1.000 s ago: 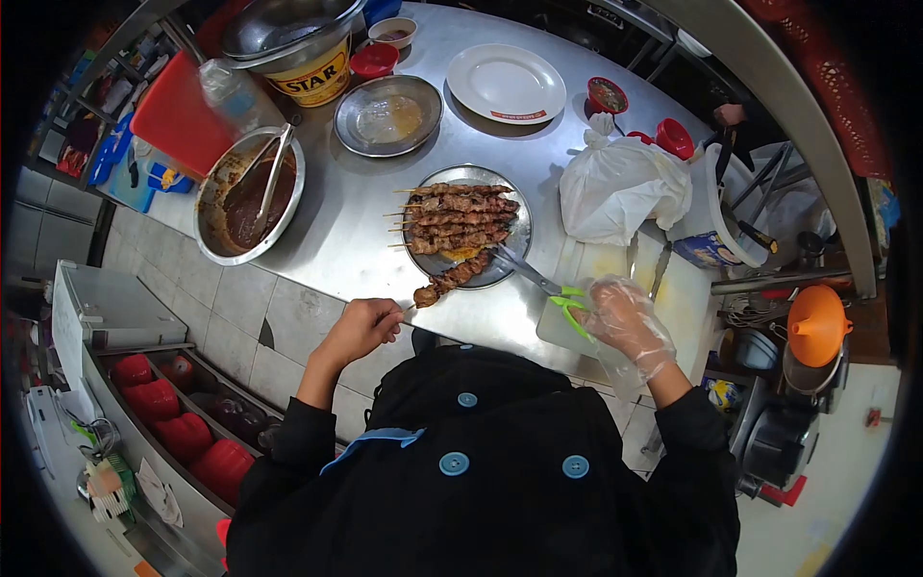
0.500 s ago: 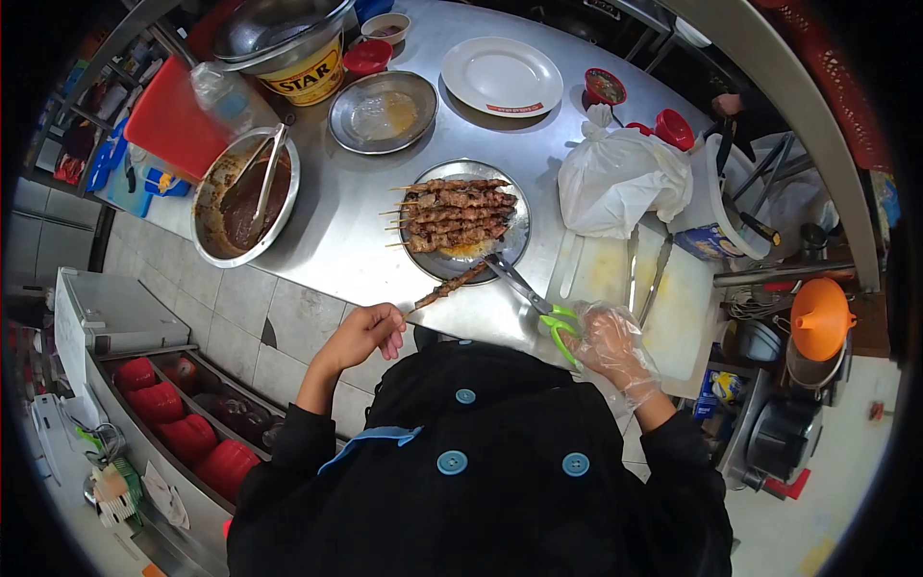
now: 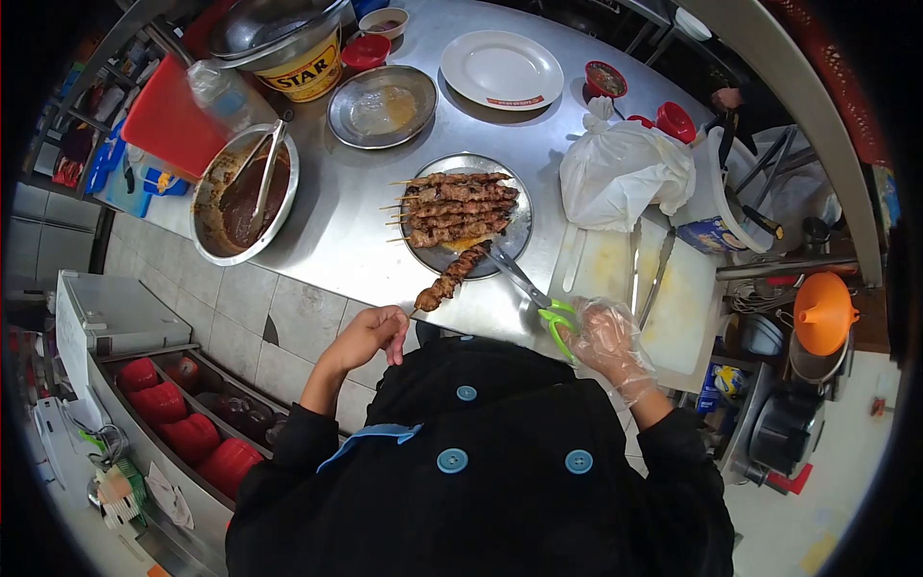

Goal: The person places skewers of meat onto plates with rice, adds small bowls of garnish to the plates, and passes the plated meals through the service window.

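Observation:
My left hand [image 3: 370, 338] pinches the bare stick end of a grilled meat skewer [image 3: 450, 279] at the table's front edge. The skewer slants up to the right, its far end over the rim of a round metal plate [image 3: 517, 252]. Several more meat skewers [image 3: 457, 207] lie side by side on that plate, sticks pointing left. In a clear plastic glove, my right hand [image 3: 606, 341] grips green-handled scissors [image 3: 524, 279]. Their blades reach up-left to the far end of the held skewer; whether they touch the meat I cannot tell.
A bowl of dark sauce with tongs [image 3: 245, 197] stands left. Behind are a metal plate [image 3: 383, 108] and a white oval plate [image 3: 502, 69]. To the right are a tied white bag [image 3: 625, 168] and a cutting board [image 3: 673, 317] with tongs on it.
The held skewer has turned about its stick, showing a broader side of the meat. Both hands stay nearly in place, and the scissors still point at its far end.

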Motion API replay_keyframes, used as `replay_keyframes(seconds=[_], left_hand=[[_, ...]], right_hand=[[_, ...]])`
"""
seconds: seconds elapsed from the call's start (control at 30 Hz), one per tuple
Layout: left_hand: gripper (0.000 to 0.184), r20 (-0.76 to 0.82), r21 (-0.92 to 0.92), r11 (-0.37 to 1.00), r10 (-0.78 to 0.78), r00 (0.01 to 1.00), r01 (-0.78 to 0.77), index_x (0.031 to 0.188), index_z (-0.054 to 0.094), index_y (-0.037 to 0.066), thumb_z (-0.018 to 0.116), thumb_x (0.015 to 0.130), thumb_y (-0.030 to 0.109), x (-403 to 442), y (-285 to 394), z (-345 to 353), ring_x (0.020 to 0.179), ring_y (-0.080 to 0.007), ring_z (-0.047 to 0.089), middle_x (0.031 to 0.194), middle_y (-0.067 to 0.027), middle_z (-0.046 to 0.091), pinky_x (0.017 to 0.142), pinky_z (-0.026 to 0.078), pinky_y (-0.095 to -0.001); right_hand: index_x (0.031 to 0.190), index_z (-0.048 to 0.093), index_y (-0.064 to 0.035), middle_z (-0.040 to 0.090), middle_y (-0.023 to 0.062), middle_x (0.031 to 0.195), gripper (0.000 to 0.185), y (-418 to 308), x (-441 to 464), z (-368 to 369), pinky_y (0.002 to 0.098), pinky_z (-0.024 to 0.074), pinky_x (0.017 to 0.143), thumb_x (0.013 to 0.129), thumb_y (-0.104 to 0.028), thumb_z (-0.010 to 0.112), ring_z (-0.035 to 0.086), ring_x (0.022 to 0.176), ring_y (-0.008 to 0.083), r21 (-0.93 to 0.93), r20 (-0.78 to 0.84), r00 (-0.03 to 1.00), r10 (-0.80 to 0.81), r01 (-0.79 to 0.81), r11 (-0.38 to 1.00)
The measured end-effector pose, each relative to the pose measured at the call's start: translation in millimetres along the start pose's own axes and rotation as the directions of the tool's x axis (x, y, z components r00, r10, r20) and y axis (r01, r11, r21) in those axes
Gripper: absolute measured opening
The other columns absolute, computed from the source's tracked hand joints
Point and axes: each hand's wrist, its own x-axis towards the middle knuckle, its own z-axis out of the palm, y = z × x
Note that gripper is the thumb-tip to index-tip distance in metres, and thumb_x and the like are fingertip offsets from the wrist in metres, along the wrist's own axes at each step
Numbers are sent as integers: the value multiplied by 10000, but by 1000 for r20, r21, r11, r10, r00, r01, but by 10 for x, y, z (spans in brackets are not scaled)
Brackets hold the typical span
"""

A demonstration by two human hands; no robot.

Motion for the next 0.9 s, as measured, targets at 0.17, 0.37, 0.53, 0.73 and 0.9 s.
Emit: replay_keyframes(seconds=[0.17,0.37,0.53,0.73,0.9], left_hand=[[185,28,6,1000,-14,1000,14,793,483,48,389,922,141,-53,-24,31,521,-136,581,602,-23,521,482,457,-223],[188,16,2,1000,10,1000,-10,790,484,52,389,923,145,-69,-50,5,527,-135,579,600,-19,515,496,453,-227],[184,-6,-2,1000,29,1000,-29,793,484,52,389,921,143,-82,-61,-27,529,-135,578,595,-18,504,495,448,-229],[168,-23,-30,999,35,999,-36,802,493,46,400,911,133,-105,-106,-99,521,-140,580,590,-16,499,485,444,-223],[185,-30,-25,1000,-5,1000,5,790,502,40,403,911,139,-112,-115,-99,514,-139,580,579,-20,504,476,443,-214]], right_hand=[[802,626,-51,623,140,732,386,26,114,102,418,474,627,732,-430,616,613,696,301,5,-39,995,-90,91,996],[698,620,-65,610,115,670,343,-26,280,-172,415,470,615,752,-403,597,605,649,283,-79,-30,973,-231,228,971],[689,617,-56,611,143,698,341,167,392,-167,423,466,652,781,-382,570,604,683,300,-128,133,953,-273,290,948],[705,619,-38,609,169,719,365,224,450,-220,434,459,693,779,-392,577,600,716,324,-56,242,954,-180,199,978],[748,634,-41,612,168,721,376,89,376,-353,442,461,693,737,-416,624,600,720,332,6,243,968,-60,60,998]])
